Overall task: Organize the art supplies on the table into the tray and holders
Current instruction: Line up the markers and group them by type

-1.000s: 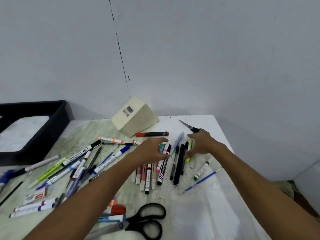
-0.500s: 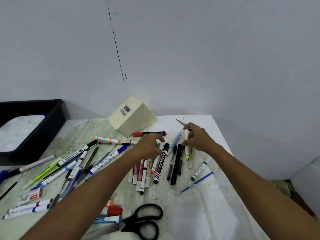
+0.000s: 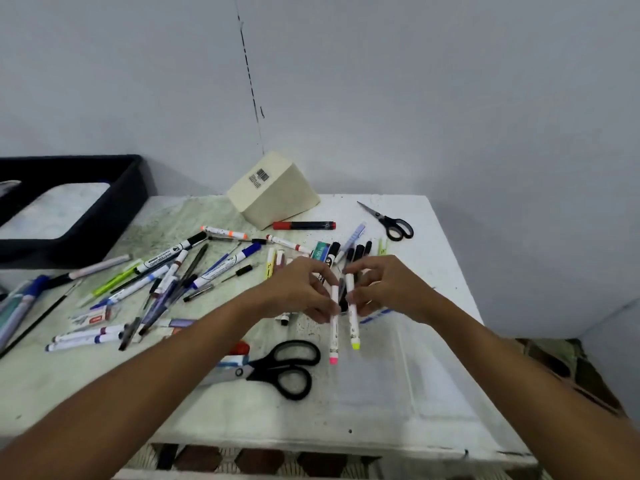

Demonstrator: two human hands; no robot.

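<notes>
My left hand [image 3: 299,289] pinches a white highlighter with a pink cap [image 3: 334,327], lifted above the table. Beside it my right hand [image 3: 384,289] pinches a white highlighter with a yellow cap [image 3: 353,317]; both hang cap-down, side by side. Under and behind my hands lies a row of markers and pens [image 3: 346,251]. Many more pens and markers [image 3: 166,275] are scattered to the left. The black tray [image 3: 128,199] stands at the back left. A cream holder [image 3: 273,192] lies tipped over at the back.
Large black-handled scissors [image 3: 287,365] lie near the front, small scissors [image 3: 391,223] at the back right. A red marker [image 3: 304,225] lies by the holder. The white table [image 3: 398,393] ends just right of my right arm; the wall is close behind.
Both hands left the row of pens and drew back toward me, each lifting a highlighter off the table. The small scissors, earlier hidden by my right hand, now show.
</notes>
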